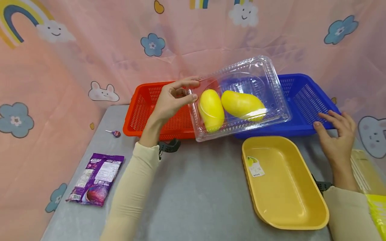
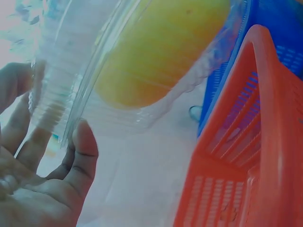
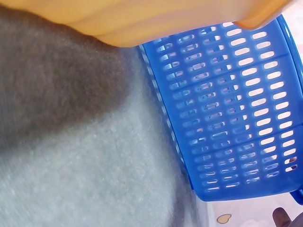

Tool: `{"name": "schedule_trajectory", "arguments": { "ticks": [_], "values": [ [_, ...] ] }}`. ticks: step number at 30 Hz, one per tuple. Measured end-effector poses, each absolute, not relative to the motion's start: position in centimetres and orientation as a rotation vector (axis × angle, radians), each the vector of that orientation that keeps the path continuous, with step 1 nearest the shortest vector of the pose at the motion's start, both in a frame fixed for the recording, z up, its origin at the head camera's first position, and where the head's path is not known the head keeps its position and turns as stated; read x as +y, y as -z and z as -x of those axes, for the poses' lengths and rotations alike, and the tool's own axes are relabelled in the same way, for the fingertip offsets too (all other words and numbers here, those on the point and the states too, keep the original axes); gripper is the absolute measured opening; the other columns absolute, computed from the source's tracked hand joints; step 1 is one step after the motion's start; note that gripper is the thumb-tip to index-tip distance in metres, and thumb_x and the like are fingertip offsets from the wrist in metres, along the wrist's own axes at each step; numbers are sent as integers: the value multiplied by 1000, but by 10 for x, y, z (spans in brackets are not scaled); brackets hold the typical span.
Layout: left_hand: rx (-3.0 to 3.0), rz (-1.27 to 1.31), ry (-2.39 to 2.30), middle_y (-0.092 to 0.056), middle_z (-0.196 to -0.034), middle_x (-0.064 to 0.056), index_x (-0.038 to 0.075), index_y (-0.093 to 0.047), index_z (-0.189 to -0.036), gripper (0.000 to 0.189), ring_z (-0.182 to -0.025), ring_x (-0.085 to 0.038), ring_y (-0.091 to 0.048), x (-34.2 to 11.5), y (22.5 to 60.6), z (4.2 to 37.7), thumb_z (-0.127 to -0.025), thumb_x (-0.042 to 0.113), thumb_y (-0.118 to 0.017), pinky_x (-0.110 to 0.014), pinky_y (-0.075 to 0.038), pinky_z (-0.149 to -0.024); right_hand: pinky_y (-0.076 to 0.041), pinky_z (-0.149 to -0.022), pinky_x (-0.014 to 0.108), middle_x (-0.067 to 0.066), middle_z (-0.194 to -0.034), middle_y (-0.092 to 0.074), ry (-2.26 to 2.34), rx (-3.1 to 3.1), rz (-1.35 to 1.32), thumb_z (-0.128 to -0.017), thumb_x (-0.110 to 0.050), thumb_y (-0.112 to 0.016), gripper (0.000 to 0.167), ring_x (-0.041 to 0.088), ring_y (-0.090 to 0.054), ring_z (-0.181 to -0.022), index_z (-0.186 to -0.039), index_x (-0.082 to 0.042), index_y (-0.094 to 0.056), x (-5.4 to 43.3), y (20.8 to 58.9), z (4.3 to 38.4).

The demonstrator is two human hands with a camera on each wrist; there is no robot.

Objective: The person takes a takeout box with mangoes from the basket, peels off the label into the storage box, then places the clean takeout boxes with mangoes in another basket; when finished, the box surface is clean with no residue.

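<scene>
My left hand [image 1: 172, 100] pinches the left short edge of a clear plastic clamshell box [image 1: 275, 100], thumb on one side and fingers on the other. Two yellow mangoes [image 1: 211, 110] lie inside the box, which is tilted and held up over the red basket [image 1: 132, 113] and the blue basket [image 1: 304, 103]. In the left wrist view one mango [image 2: 161, 52] shows through the plastic. My right hand [image 1: 339, 137] is at the blue basket's right front corner, its fingers loosely bent and fingertips right at the rim.
A yellow plastic tray [image 1: 277, 187] with a sticker stands in front of the blue basket. On the left lie a purple snack bag [image 1: 98, 179] and a small lollipop [image 1: 116, 133]. A yellow-and-clear package [image 1: 369, 180] sits at the right edge. A pink patterned curtain [image 1: 193, 40] hangs behind.
</scene>
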State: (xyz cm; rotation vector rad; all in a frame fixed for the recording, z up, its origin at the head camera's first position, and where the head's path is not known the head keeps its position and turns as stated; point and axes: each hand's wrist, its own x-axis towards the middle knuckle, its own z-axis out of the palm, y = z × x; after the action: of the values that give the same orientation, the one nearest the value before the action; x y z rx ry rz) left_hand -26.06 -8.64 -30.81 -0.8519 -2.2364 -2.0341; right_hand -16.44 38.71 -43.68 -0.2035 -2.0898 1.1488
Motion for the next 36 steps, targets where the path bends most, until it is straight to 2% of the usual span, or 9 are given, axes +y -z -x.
{"name": "schedule_trajectory", "arguments": {
  "ticks": [5,13,16,20,23,30,36],
  "values": [
    [-2215,807,2090,-64,-139,-1,6,-70,-126,34,-76,-22,-54,-53,310,283,-92,10,-74,-26,-51,-67,-14,-126,37,-10,-139,-64,-1151,-2063,175,-90,-15,-73,34,9,-34,-146,-122,-3,-73,387,436,164],
    [-2207,691,2139,-65,-139,-2,8,-70,-128,37,-75,-17,-59,0,319,309,-91,11,-75,-22,-41,-59,-15,-126,36,-9,-139,-64,-1142,-2073,184,-90,-15,-73,34,8,-33,-145,-122,-3,-73,386,434,164],
    [-2224,695,2109,-66,-138,-5,7,-71,-126,36,-86,-17,-59,20,327,317,-91,9,-75,-21,-44,-64,-16,-125,36,-5,-141,-64,-1127,-2084,181,-90,-14,-73,34,8,-33,-145,-122,-1,-73,387,434,164],
    [-2271,693,2040,-65,-140,-6,5,-73,-124,33,-116,-16,-61,40,341,323,-91,7,-74,-19,-49,-77,-14,-127,38,4,-145,-61,-1130,-2097,177,-91,-13,-72,35,10,-31,-147,-122,1,-72,388,435,163],
    [-2302,662,2009,-65,-141,-6,5,-74,-121,31,-128,-16,-59,50,350,326,-90,6,-75,-18,-50,-79,-12,-127,41,13,-146,-59,-1147,-2103,166,-90,-11,-72,35,14,-29,-149,-122,3,-71,388,436,164],
    [-2464,653,1885,-64,-142,3,10,-75,-121,28,-130,-11,-57,61,359,329,-92,10,-74,-16,-52,-89,-11,-128,42,12,-149,-56,-1164,-2127,186,-93,-15,-69,35,10,-27,-149,-125,-1,-71,386,433,163],
    [-2501,730,1778,-63,-143,0,8,-74,-123,30,-127,-14,-58,67,362,328,-94,11,-72,-15,-52,-87,-10,-128,42,9,-149,-56,-1146,-2138,170,-94,-17,-69,35,9,-26,-150,-125,0,-70,388,434,160]
  ]
}}
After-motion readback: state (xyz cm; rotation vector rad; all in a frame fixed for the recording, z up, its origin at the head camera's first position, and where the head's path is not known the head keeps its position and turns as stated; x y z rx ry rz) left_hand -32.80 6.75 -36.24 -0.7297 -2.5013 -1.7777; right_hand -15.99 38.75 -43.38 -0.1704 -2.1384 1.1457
